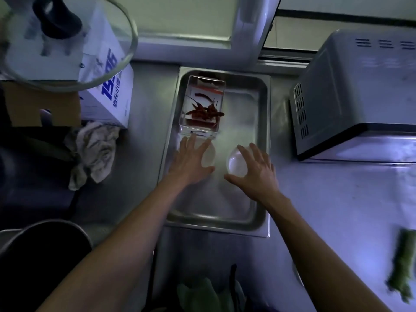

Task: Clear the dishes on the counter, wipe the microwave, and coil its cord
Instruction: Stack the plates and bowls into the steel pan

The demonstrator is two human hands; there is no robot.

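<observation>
**Both hands down in the steel tray, two little clear dishes in there**

So the view looks straight down at a metal desk (337, 210) with a shallow steel tray (262, 154) sitting in the middle of it. Both arms reach into the tray.

The left hand (191, 162) is spread flat, fingers straight and fanned out, gripping nothing. It lies over the edge of a small clear dish (209, 157) on the tray floor, and its fingertips reach almost to the clear plastic box (202, 104) at the far left of the tray. That box has dried red chilies (206, 112) in it.

The right hand (255, 171) has thumb and fingers curled round a second clear dish (236, 163), thumb on the near rim and fingers over the far side. Can't tell if that dish is lifted or resting on the tray, it's pretty blurry there. The two dishes sit near each other, not touching.

The microwave (360, 93) is on the desk to the right of the tray, just beside it. Its cord isn't something I can make out.

Other stuff around: a crumpled rag (94, 152) left of the tray, a white box with blue print (108, 91) behind it, a glass lid (67, 41) top left, a dark pot (45, 251) bottom left, and something green (403, 266) lying on the desk at the right edge.
</observation>
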